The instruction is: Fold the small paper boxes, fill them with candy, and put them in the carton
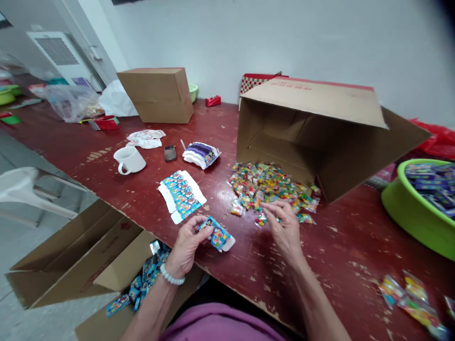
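My left hand (192, 241) is closed around a small blue printed candy box (218, 233), its thumb across the front. A white end flap of the box stands out toward the lower right. Over the near edge of a heap of small clear candy packets (266, 184) is my right hand (284, 227), thumb and fingers stretched out to the left, the tips close to one another. Just below those fingertips lies one packet (260, 219); I cannot tell whether they touch it. Flattened blue cartons (183, 194) lie fanned on the table beyond my left hand.
A large open carton (284, 137) lies on its side behind the heap. A green basin (408, 213) of purple packs stands right. Loose packets (412, 298) lie front right. Left are a white mug (130, 160) and purple cartons (201, 155). Below the edge, a carton (117, 258) holds blue boxes.
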Demonstrator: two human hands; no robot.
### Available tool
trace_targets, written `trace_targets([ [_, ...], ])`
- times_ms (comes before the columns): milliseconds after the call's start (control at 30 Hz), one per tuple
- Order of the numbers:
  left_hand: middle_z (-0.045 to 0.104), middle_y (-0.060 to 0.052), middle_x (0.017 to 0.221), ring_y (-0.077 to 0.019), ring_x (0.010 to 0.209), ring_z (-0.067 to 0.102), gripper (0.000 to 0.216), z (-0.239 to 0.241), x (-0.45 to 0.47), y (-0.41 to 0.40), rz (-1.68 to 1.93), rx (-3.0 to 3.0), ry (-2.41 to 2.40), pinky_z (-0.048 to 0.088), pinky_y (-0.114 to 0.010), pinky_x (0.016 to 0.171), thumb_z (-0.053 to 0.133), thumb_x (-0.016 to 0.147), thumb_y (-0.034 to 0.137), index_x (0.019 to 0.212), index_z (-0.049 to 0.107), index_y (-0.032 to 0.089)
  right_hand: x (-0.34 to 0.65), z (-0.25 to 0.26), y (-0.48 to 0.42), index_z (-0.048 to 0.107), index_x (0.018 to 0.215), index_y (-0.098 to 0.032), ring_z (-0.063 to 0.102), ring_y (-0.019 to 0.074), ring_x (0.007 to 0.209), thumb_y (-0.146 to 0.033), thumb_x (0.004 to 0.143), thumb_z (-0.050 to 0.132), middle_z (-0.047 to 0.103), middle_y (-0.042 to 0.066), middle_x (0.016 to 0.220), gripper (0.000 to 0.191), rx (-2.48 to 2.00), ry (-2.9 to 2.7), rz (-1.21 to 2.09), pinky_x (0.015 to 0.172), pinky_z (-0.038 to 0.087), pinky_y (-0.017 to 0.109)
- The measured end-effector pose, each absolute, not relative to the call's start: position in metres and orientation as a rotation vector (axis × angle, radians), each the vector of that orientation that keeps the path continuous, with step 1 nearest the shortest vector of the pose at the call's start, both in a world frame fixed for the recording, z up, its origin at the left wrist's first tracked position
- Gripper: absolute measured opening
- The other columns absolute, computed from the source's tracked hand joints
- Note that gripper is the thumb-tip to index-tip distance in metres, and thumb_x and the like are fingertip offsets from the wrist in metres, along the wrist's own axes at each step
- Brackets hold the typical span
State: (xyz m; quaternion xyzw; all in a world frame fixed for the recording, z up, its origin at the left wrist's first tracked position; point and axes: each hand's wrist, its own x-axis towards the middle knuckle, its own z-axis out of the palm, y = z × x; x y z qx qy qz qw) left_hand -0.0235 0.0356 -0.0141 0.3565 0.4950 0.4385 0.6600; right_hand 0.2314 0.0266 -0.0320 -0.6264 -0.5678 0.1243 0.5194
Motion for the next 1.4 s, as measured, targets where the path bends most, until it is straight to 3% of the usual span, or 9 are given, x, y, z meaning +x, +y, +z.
trace_targets([
  [200, 0.066, -0.002, 0.098, -0.017, 0.078, 0.067, 0.052, -0.008, -0.02, 0.031, 0.97, 0.625, 1.005, 0.058, -0.03, 0.063, 0.083, 0.065, 0.016, 0.109, 0.056, 0.021, 0.173, -0.007, 0.001, 0.073, 0.092, -0.021, 0.061, 0.0202, 0.083, -0.039, 0.084, 0.067, 0.069, 0.004, 0.089, 0.02, -1.26, -0.904, 0.931, 0.076, 0.05, 0.034],
  [333, 0.065, -0.008, 0.111, -0.0182, 0.084, 0.065, 0.06, -0.006, -0.019, 0.02, 0.803, 0.619, 0.839, 0.057, -0.036, 0.075, 0.081, 0.066, 0.011, 0.12, 0.058, 0.019, 0.163, -0.011, 0.003, 0.069, 0.083, -0.019, 0.059, 0.0171, 0.072, -0.04, 0.078, 0.073, 0.067, 0.002, 0.078, 0.023, -1.274, -0.769, 0.905, 0.067, 0.049, 0.03],
  [533, 0.068, -0.006, 0.091, -0.0165, 0.076, 0.066, 0.047, -0.008, -0.011, 0.01, 0.58, 0.741, 0.79, 0.052, -0.029, 0.076, 0.08, 0.064, 0.012, 0.109, 0.065, 0.014, 0.165, -0.004, 0.007, 0.068, 0.081, -0.018, 0.057, 0.015, 0.066, -0.039, 0.079, 0.073, 0.065, 0.0, 0.075, 0.021, -1.241, -0.877, 0.926, 0.06, 0.047, 0.026],
  [900, 0.065, -0.005, 0.104, -0.0152, 0.075, 0.064, 0.065, 0.004, 0.004, 0.011, 0.622, 0.925, 0.764, 0.055, -0.027, 0.066, 0.07, 0.068, 0.007, 0.129, 0.052, 0.022, 0.168, -0.001, 0.001, 0.072, 0.085, -0.025, 0.059, 0.0218, 0.087, -0.028, 0.09, 0.062, 0.066, 0.004, 0.086, 0.012, -1.288, -1.606, 0.678, 0.08, 0.045, 0.035],
  [967, 0.066, -0.003, 0.096, -0.0135, 0.065, 0.062, 0.063, 0.003, 0.006, 0.011, 0.659, 0.879, 0.789, 0.054, -0.026, 0.058, 0.072, 0.071, 0.012, 0.129, 0.052, 0.023, 0.168, 0.0, -0.001, 0.072, 0.099, -0.027, 0.057, 0.0237, 0.1, -0.027, 0.092, 0.059, 0.063, 0.006, 0.103, 0.014, -1.296, -1.603, 0.619, 0.089, 0.044, 0.038],
  [1067, 0.067, -0.005, 0.082, -0.0146, 0.052, 0.061, 0.047, 0.004, 0.009, 0.013, 0.695, 0.673, 0.831, 0.052, -0.028, 0.049, 0.064, 0.083, 0.041, 0.123, 0.056, 0.017, 0.169, 0.001, -0.004, 0.066, 0.111, -0.027, 0.052, 0.024, 0.112, -0.026, 0.092, 0.057, 0.056, 0.008, 0.117, 0.02, -1.312, -1.469, 0.575, 0.095, 0.043, 0.039],
  [1167, 0.067, -0.006, 0.074, -0.0159, 0.047, 0.06, 0.048, 0.006, 0.011, 0.016, 0.732, 0.448, 0.872, 0.052, -0.03, 0.045, 0.053, 0.088, 0.054, 0.111, 0.061, 0.013, 0.168, -0.002, -0.007, 0.068, 0.098, -0.025, 0.056, 0.0217, 0.105, -0.025, 0.091, 0.06, 0.059, 0.006, 0.108, 0.01, -1.242, -1.455, 0.676, 0.092, 0.045, 0.036],
  [1300, 0.067, -0.004, 0.069, -0.0136, 0.047, 0.059, 0.032, 0.004, 0.011, 0.016, 0.811, 0.351, 0.963, 0.051, -0.025, 0.042, 0.063, 0.084, 0.041, 0.1, 0.063, 0.013, 0.161, -0.01, -0.01, 0.071, 0.097, -0.025, 0.06, 0.0187, 0.093, -0.023, 0.092, 0.06, 0.061, 0.005, 0.098, 0.013, -1.146, -1.47, 0.795, 0.083, 0.047, 0.032],
  [1400, 0.066, -0.001, 0.069, -0.0137, 0.05, 0.06, 0.032, -0.001, 0.011, 0.011, 0.879, 0.458, 1.032, 0.052, -0.025, 0.043, 0.071, 0.077, 0.036, 0.099, 0.065, 0.013, 0.157, -0.013, -0.008, 0.071, 0.082, -0.022, 0.06, 0.0175, 0.083, -0.026, 0.089, 0.063, 0.062, 0.004, 0.088, 0.011, -1.156, -1.422, 0.891, 0.072, 0.049, 0.028],
])
